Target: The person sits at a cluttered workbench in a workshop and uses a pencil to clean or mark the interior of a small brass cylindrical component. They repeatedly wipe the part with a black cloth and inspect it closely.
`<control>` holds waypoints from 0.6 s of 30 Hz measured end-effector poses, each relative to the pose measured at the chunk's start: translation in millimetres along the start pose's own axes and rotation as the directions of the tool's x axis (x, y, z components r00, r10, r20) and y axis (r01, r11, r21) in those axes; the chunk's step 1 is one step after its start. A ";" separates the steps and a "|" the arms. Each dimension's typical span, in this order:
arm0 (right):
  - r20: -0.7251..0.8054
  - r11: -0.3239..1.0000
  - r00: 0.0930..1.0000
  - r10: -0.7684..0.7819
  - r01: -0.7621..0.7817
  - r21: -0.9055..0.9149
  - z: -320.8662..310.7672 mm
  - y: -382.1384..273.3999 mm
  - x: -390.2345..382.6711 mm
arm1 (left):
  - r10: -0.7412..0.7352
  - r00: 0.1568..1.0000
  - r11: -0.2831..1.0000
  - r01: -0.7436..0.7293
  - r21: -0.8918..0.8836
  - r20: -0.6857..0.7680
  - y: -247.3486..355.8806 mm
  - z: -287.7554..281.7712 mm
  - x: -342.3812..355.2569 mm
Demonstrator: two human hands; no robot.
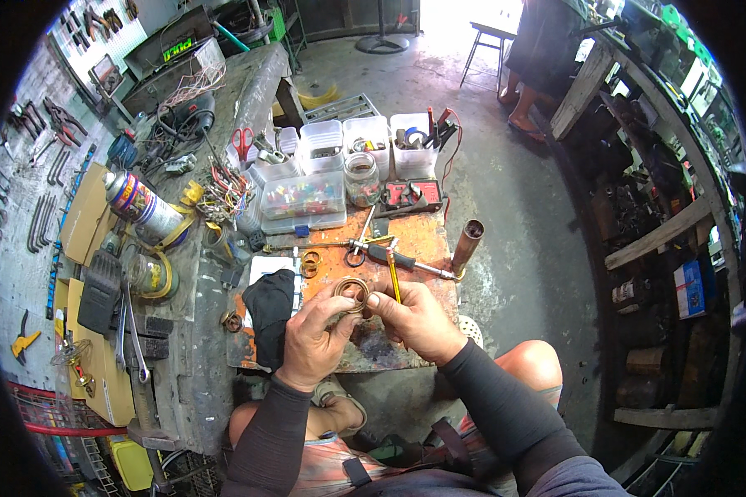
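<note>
Over the orange work board, I hold a brass-coloured metal ring upright between both hands. My left hand pinches its lower left side with thumb and fingers. My right hand grips its right side, thumb against the rim. A slim yellow pencil-like stick stands by the right fingers; whether they hold it I cannot tell. Further brassy rings lie on the board beyond my left hand. A black cloth is left of that hand. A dark-handled tool lies just beyond the ring.
Clear plastic bins, a lidded parts case and a glass jar stand at the board's far side. A copper-coloured tube rises at the right edge. A spray can and combination wrench are left. Wooden shelving runs along the right.
</note>
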State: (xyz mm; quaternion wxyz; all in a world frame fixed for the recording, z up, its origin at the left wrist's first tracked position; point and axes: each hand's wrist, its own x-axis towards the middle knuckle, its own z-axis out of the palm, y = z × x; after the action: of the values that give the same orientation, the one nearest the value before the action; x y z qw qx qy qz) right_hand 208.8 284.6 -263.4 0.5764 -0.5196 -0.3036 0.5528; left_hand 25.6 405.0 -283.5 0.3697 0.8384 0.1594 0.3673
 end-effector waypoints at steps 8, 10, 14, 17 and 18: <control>-0.079 0.971 0.972 0.223 -0.215 0.103 -5.9 7.5 6.9 | -0.196 0.977 0.980 0.192 0.060 0.078 3.8 4.2 -1.6; -0.089 0.963 0.964 0.252 -0.240 0.123 -7.6 11.7 8.8 | -0.224 0.970 0.974 0.219 0.064 0.094 3.9 5.4 -1.5; -0.108 0.952 0.952 0.288 -0.272 0.141 -8.1 12.2 9.3 | -0.236 0.966 0.970 0.228 0.083 0.107 3.3 6.6 -1.3; -0.107 0.950 0.952 0.288 -0.271 0.156 -8.7 12.9 9.0 | -0.180 0.978 0.980 0.168 0.108 0.104 1.6 7.9 -0.1; -0.104 0.950 0.953 0.284 -0.266 0.162 -8.9 13.8 9.1 | -0.149 0.984 0.983 0.137 0.120 0.101 0.6 8.4 0.2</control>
State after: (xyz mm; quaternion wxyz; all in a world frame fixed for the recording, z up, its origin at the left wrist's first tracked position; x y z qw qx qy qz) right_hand 214.4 288.8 -280.8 0.5482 -0.5472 -0.1498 0.6145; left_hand 31.9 400.4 -286.7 0.3554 0.8632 0.2191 0.2837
